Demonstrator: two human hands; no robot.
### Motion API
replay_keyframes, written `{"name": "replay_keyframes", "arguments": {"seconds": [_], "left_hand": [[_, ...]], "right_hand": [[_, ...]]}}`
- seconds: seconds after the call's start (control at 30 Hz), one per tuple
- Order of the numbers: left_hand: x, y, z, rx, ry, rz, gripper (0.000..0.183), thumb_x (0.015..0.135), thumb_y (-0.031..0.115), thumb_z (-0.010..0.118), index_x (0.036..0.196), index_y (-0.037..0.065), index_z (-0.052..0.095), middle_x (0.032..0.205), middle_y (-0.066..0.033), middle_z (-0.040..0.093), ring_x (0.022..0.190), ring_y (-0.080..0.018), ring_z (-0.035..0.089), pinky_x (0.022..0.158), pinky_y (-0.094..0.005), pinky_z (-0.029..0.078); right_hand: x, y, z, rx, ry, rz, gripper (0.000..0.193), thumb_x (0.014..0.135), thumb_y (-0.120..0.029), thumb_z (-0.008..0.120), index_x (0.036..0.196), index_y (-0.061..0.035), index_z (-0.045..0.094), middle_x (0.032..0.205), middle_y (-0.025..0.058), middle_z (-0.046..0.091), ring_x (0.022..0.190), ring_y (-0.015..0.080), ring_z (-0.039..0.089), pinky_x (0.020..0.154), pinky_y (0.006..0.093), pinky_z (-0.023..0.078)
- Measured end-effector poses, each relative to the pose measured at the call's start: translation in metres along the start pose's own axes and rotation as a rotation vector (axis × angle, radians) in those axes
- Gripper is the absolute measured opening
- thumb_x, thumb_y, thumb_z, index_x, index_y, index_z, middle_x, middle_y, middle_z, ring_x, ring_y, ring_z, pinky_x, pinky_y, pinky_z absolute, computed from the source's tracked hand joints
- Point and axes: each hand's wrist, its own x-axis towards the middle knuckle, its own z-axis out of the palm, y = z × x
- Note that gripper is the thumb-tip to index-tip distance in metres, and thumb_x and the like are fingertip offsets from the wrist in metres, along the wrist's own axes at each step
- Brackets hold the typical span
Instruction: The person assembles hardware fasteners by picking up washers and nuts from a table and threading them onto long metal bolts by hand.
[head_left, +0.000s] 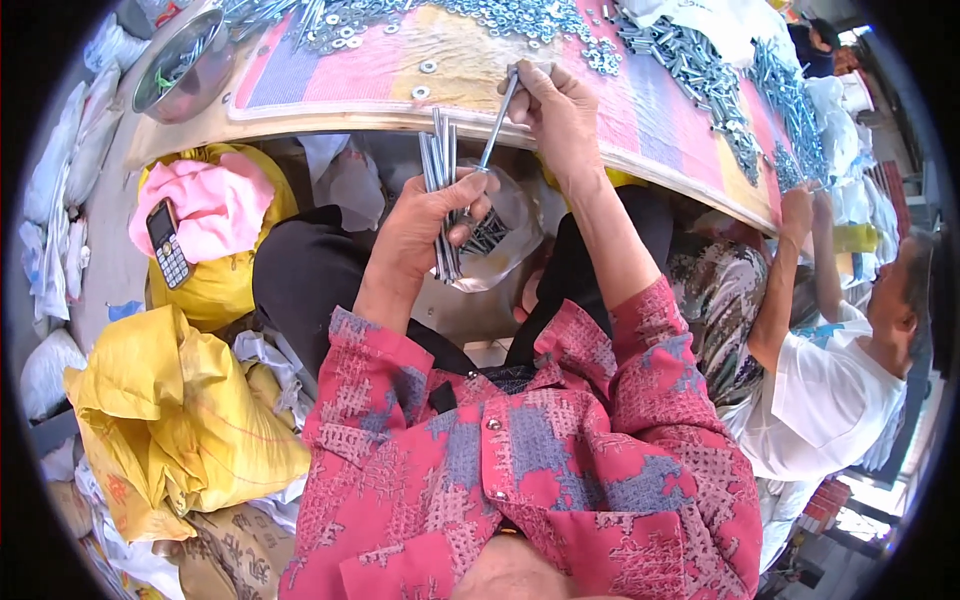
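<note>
My left hand [415, 225] is closed around a bundle of long silvery metal bolts [437, 150], which stand roughly upright in the fist. Pinched at its upper end by my right hand [562, 115], a single long bolt [498, 125] slants down until its lower end meets the fingers of my left hand. Beneath the hands, between my knees, a clear plastic bag [522, 212] holds more bolts [487, 236]. Just beyond my right hand is the table edge, where loose washers [420, 92] lie on a striped cloth [370, 75].
Heaps of washers [510, 18] and metal sleeves [690, 75] cover the table's far side. A steel bowl [185, 80] stands at the left corner. Beside me are yellow sacks [200, 400] and a phone [167, 245] on pink cloth [215, 200]. A co-worker [830, 390] sits at right.
</note>
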Motion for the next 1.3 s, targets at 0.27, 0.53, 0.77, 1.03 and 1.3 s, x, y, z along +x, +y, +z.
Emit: {"name": "replay_keyframes", "arguments": {"seconds": [0.27, 0.53, 0.77, 1.03, 1.3], "left_hand": [[0.005, -0.007, -0.007, -0.168, 0.166, 0.032, 0.022, 0.078, 0.009, 0.076, 0.092, -0.001, 0.063, 0.073, -0.0073, 0.062, 0.057, -0.0093, 0.055, 0.041, -0.0180, 0.038], [0.010, -0.004, -0.006, -0.037, 0.227, 0.087, 0.017, 0.080, 0.004, 0.072, 0.092, -0.003, 0.062, 0.073, -0.0095, 0.064, 0.053, -0.0099, 0.054, 0.040, -0.0186, 0.038], [0.007, -0.003, -0.003, -0.010, 0.286, 0.089, 0.018, 0.077, 0.006, 0.075, 0.088, -0.002, 0.063, 0.069, -0.0087, 0.063, 0.046, -0.0084, 0.050, 0.040, -0.0190, 0.035], [0.004, 0.000, -0.002, 0.042, 0.157, 0.043, 0.016, 0.079, 0.007, 0.073, 0.089, -0.001, 0.063, 0.072, -0.0092, 0.064, 0.051, -0.0090, 0.052, 0.040, -0.0185, 0.037], [0.006, 0.006, -0.010, -0.025, 0.160, 0.098, 0.011, 0.080, 0.006, 0.071, 0.085, 0.000, 0.063, 0.072, -0.0080, 0.063, 0.049, -0.0080, 0.049, 0.041, -0.0181, 0.037]], "right_hand": [[0.013, 0.006, 0.007, -0.487, -0.013, -0.370, 0.016, 0.086, -0.015, 0.066, 0.085, 0.0009, 0.065, 0.069, 0.0114, 0.067, 0.057, 0.0090, 0.061, 0.055, 0.0236, 0.047], [0.097, 0.023, -0.031, -1.488, 0.314, -0.384, 0.042, 0.082, -0.043, 0.063, 0.087, -0.0014, 0.069, 0.083, 0.0199, 0.068, 0.081, 0.0359, 0.066, 0.074, 0.0450, 0.052], [0.065, 0.000, -0.037, -0.763, -0.013, -0.114, 0.036, 0.086, -0.035, 0.068, 0.072, -0.0032, 0.060, 0.063, -0.0010, 0.053, 0.061, 0.0060, 0.046, 0.056, 0.0241, 0.036], [0.032, -0.029, -0.036, -0.478, -0.528, -0.141, 0.021, 0.090, -0.023, 0.064, 0.081, -0.0042, 0.065, 0.066, -0.0060, 0.049, 0.060, 0.0042, 0.042, 0.056, 0.0214, 0.034], [0.015, -0.029, -0.008, -1.238, 0.060, -0.582, 0.031, 0.098, -0.028, 0.044, 0.094, -0.0099, 0.069, 0.094, 0.0113, 0.068, 0.083, 0.0344, 0.064, 0.072, 0.0406, 0.049]]}}
